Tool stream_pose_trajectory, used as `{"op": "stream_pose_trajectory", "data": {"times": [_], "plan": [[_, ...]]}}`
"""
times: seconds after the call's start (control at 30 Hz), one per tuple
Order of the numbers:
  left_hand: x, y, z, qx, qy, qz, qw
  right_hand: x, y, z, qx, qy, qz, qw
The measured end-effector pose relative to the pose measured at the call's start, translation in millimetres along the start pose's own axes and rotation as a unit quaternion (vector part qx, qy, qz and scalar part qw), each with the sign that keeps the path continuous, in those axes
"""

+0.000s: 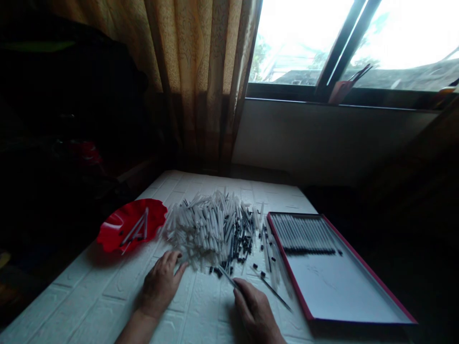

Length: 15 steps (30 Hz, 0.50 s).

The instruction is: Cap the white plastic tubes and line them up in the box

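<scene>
A big heap of clear pen barrels [211, 224] lies mid-table, with dark refills and small black pen caps [247, 244] mixed in on its right side. My left hand [162, 279] rests by the near left edge of the heap, thumb and fingers apart, with nothing visible in it. In my right hand [256, 306], a slim pen [227, 276] is pinched between thumb and fingers, its far end pointing up and left towards loose black caps. Whether that pen has all its parts is too blurred to tell. A dark refill [276, 292] lies to the right of this hand.
At right, a shallow red-edged box [344, 291] holds a row of capped pens [304, 234] along its far end. On the left stands a red wavy-rimmed dish [114, 229] with a few pen pieces. Beyond the white brick-patterned table [201, 310] are a curtain and a window.
</scene>
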<state>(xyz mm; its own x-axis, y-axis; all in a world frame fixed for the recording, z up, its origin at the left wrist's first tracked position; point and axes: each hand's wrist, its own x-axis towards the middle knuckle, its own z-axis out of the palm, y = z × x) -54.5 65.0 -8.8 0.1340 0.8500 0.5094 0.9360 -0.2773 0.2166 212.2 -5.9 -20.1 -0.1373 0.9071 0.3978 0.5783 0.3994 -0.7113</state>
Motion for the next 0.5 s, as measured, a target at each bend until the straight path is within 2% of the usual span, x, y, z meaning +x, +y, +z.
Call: {"op": "stream_pose_trajectory", "data": {"times": [0.17,0.33,0.4,0.5], "plan": [[1,4,5.8,0.030,0.009,0.016,0.999,-1,0,2,0.007,0.002,-0.004,1.000],[-9,9,-2.5,0.026,0.041,0.058,0.997,-3,0,2,-0.001,-0.006,-0.015,1.000],[-19,17,-8.8,0.000,0.043,0.094,0.995,-3,-2,1,-0.009,-0.014,-0.031,0.999],[-36,33,-17.7,-0.081,0.009,0.146,0.986,-3,-8,-2,-0.029,-0.043,-0.064,0.997]]}}
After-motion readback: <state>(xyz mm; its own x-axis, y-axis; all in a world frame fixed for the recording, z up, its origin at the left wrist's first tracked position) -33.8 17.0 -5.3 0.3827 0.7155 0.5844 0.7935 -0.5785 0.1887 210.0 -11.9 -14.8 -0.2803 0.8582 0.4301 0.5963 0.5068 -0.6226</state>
